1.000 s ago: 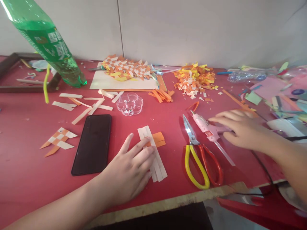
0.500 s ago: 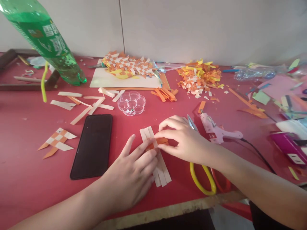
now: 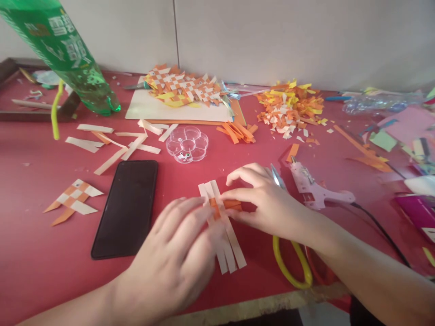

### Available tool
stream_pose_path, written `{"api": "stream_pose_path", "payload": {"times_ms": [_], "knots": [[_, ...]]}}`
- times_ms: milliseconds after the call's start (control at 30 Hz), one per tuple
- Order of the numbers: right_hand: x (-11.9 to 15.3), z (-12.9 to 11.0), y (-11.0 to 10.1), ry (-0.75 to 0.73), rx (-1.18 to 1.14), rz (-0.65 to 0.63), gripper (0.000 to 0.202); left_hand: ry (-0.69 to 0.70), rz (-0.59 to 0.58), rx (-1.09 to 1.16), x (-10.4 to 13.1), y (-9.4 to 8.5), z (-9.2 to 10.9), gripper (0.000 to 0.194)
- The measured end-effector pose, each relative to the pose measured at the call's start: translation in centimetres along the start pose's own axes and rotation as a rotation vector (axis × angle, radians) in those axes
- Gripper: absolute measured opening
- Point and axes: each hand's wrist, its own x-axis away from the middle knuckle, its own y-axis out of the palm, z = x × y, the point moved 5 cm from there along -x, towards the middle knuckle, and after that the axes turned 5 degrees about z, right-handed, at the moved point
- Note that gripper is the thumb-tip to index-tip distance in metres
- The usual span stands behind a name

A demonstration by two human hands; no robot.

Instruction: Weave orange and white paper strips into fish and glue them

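Cream paper strips (image 3: pixel 234 242) lie side by side on the red table, crossed near their upper part by short orange paper strips (image 3: pixel 233 205) in a small weave. At the weave's right side, my right hand (image 3: pixel 263 199) has thumb and fingers closed around the orange strips. My left hand (image 3: pixel 183 244) curls over the left side of the weave, its fingers closed at the paper; they are slightly blurred and cover part of it. Scissors (image 3: pixel 291 262) with a yellow handle lie partly under my right hand and wrist.
A black phone (image 3: pixel 125 208) and a woven paper fish (image 3: pixel 74 197) lie to the left. Behind are a clear flower-shaped tray (image 3: pixel 187 144), loose cream strips (image 3: pixel 136 147), a heap of scraps (image 3: pixel 292 106) and a green bottle (image 3: pixel 78 63). A glue gun (image 3: pixel 314 188) lies right.
My left hand has drawn its spread fingers together and curled them at the weave's left side, uncovering more orange squares. My right hand stays at the orange strips. The view has shifted slightly.
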Motion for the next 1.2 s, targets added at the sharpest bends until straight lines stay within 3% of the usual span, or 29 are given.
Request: {"api": "stream_pose_path", "payload": {"times_ms": [67, 200, 433, 767, 1200], "knots": [[0.0, 0.1, 0.0, 0.003, 0.001, -0.002, 0.015, -0.135, 0.066, -0.054, 0.0, -0.5, -0.7, 0.035], [0.0, 0.2, 0.1, 0.009, -0.008, -0.001, 0.016, -0.260, 0.016, -0.079, 0.0, -0.2, -1.5, 0.032], [0.0, 0.3, 0.2, 0.009, -0.016, -0.019, 0.018, -0.123, 0.053, 0.051, -0.5, 0.6, -0.5, 0.041], [-0.1, 0.2, 0.1, 0.019, -0.049, 0.000, 0.013, -0.022, 0.014, 0.019, -0.2, 1.0, 0.5, 0.034], [-0.1, 0.3, 0.1, 0.020, -0.051, 0.009, 0.012, 0.004, -0.081, -0.001, 0.4, 1.9, 0.7, 0.042]]}}
